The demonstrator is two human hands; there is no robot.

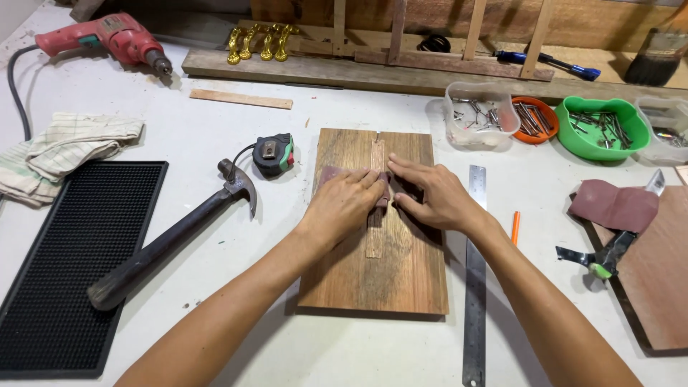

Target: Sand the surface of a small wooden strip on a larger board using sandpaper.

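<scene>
Two hands pressed on sandpaper over a wooden board.

Lay across a pale surface (179,129), largest first: black ribbed mat (64,272) at far left; brown wooden board (376,265) at centre, with a thin pale wood strip (375,240) along its middle; steel ruler (474,287) just right of the board; hammer (172,236) between mat and board; red drill (107,36) at back left; green bowl (602,129) of nails at back right; tape measure (274,154) near the hammer's head. Left hand (344,204) and right hand (433,197) rested flat, side by side, each grip pressed down onto a small reddish-brown sandpaper piece (337,174) on the board's upper half, across the strip.
</scene>
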